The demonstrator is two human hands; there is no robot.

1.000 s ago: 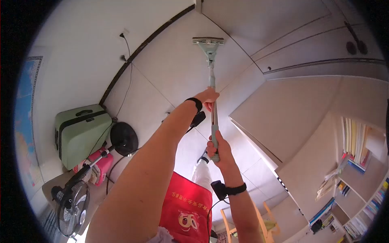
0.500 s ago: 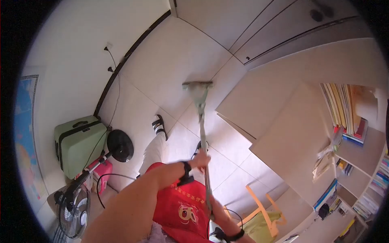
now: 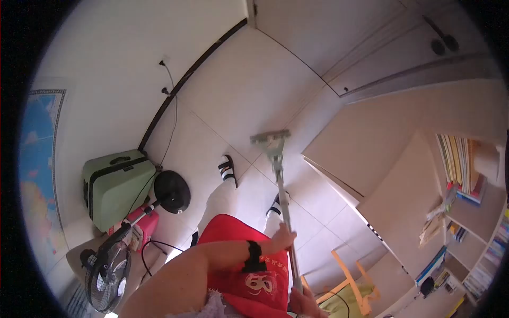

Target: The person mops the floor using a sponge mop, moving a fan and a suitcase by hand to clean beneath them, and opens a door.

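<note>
A flat-headed mop with a long pale handle (image 3: 281,183) slants down from my body to the tiled floor. Its pale green head (image 3: 270,139) rests on the tiles in front of my feet. My left hand (image 3: 284,237), below a black wristwatch (image 3: 255,257), is wrapped around the middle of the handle. Lower in the view, my right hand (image 3: 305,303) grips the handle near its upper end. A red apron (image 3: 244,238) hangs in front of me, and my sandalled feet (image 3: 227,168) stand on either side behind the mop head.
At left stand a green suitcase (image 3: 116,183), a pink container (image 3: 142,228) and a fan (image 3: 108,278) with a round black base (image 3: 172,192); its cord crosses the floor. Cabinets (image 3: 360,143) and bookshelves (image 3: 472,217) line the right side. An orange-framed chair (image 3: 350,286) is at lower right.
The mop head has come back across the floor toward my feet, and both hands have drawn back with the handle. The whole view has shifted slightly.
</note>
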